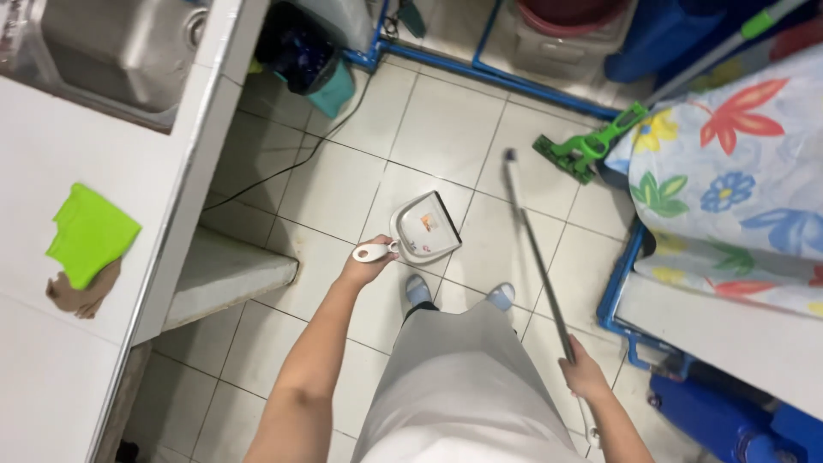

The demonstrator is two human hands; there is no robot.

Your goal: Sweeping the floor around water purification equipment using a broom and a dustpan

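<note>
The grey dustpan (426, 227) hangs over the tiled floor (429, 120), just ahead of the feet, with the left hand (367, 264) closed around its white handle. The right hand (583, 373) is wrapped around a long broom handle (536, 253) slanting toward a green mop head (587, 147). Keeping the pan level would hold in the few scraps inside. A black cable (283, 171) crosses the floor near the white surface (103, 163), where a green cloth (88, 233) lies.

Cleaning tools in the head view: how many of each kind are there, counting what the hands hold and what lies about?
Grey plastic dustpan with white handle, in the left hand: 1
Long grey metal pole, in the right hand: 1
Green plastic mop head on the tiled floor: 1
Bright green cloth on the white counter: 1
Total: 4
</note>
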